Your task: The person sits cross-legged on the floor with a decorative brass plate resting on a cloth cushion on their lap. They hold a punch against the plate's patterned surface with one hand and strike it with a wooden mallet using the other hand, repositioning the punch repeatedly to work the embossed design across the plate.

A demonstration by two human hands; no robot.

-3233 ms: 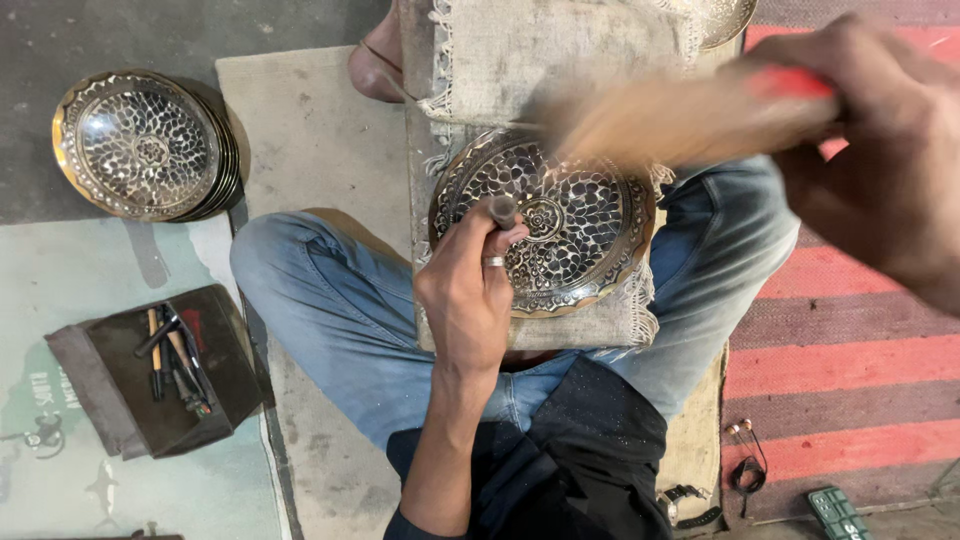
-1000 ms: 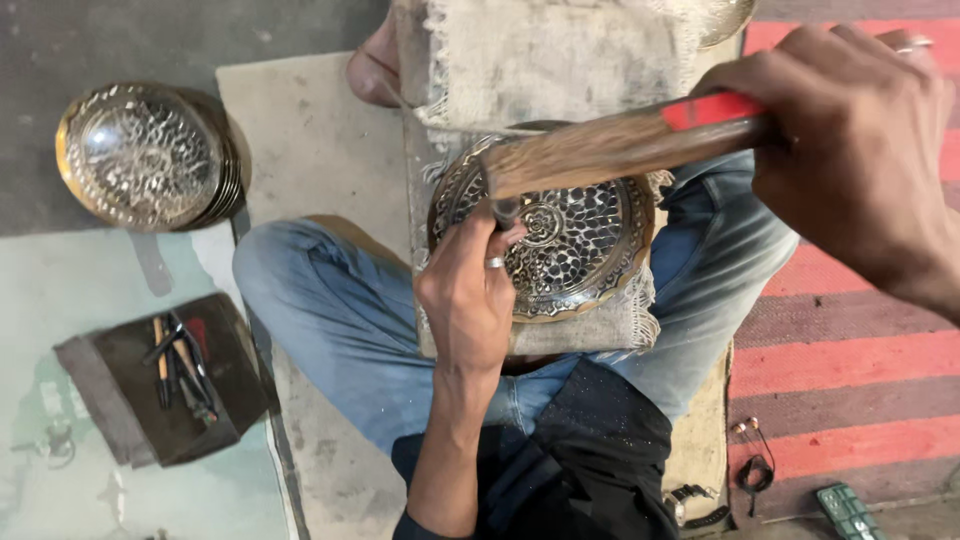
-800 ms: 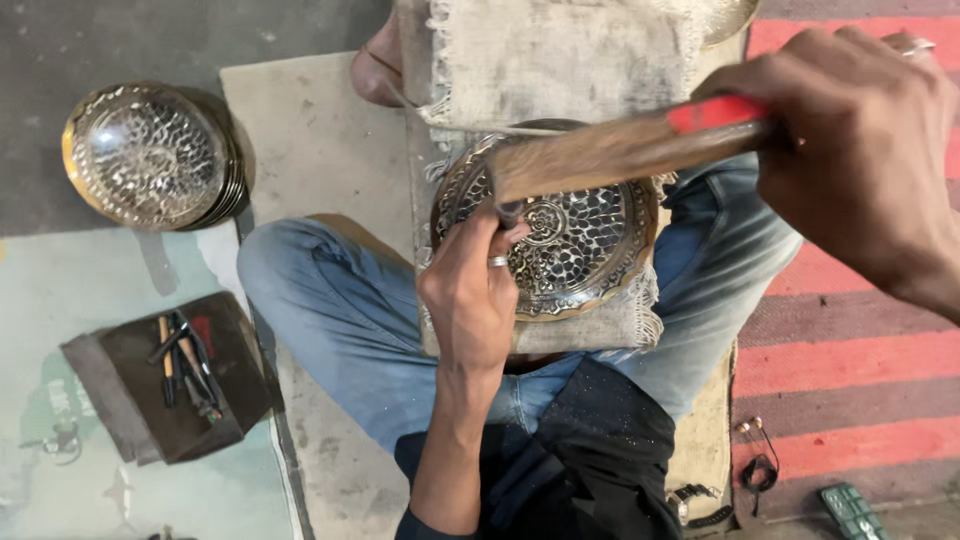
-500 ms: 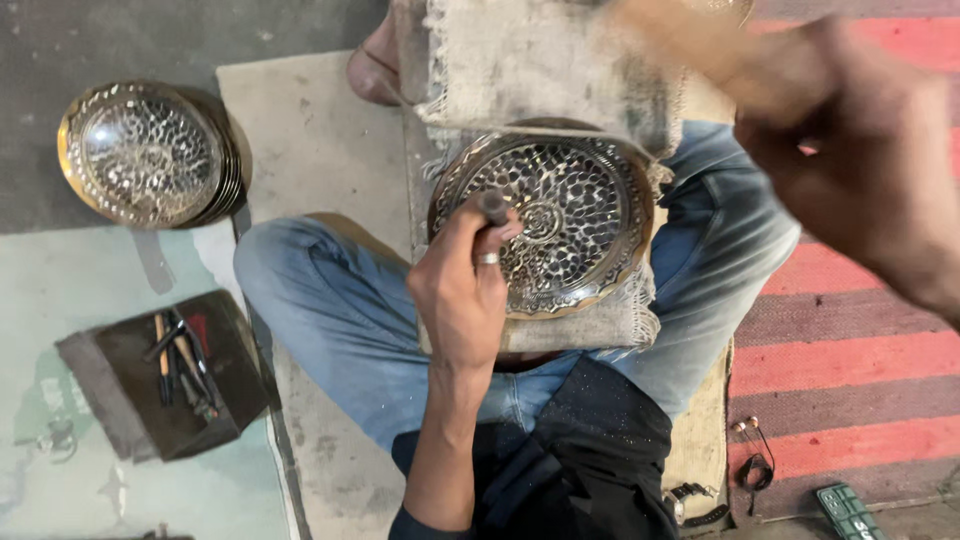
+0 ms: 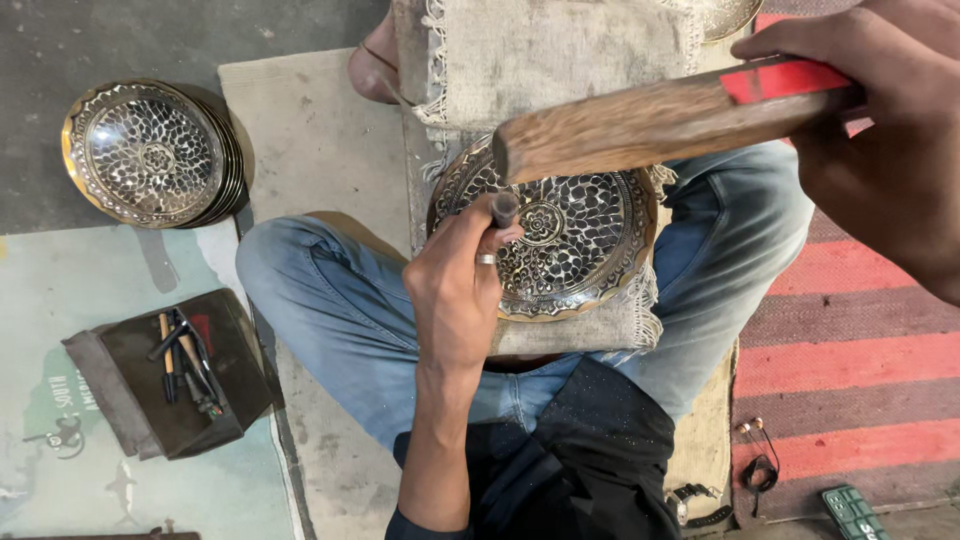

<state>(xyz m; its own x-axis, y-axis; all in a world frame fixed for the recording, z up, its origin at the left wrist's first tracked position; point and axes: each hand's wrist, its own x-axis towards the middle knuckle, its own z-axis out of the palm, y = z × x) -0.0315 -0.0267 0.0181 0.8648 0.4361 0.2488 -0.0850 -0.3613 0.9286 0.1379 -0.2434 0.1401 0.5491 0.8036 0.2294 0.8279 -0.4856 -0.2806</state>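
An engraved brass plate with a black patterned face lies on a fringed burlap cloth over my lap. My left hand, a ring on one finger, grips a short dark metal punch upright against the plate's left part. My right hand at the upper right holds a wooden mallet by its red-taped handle. The mallet's worn end hangs just above the punch top.
A stack of similar engraved brass plates sits on the floor at the upper left. A dark pouch with several small tools lies at the lower left. Earphones rest on a red striped mat at right. A bare foot shows near the cloth.
The mallet swung up and away half a second ago and is now back down over the punch. My left hand and the plate stayed put.
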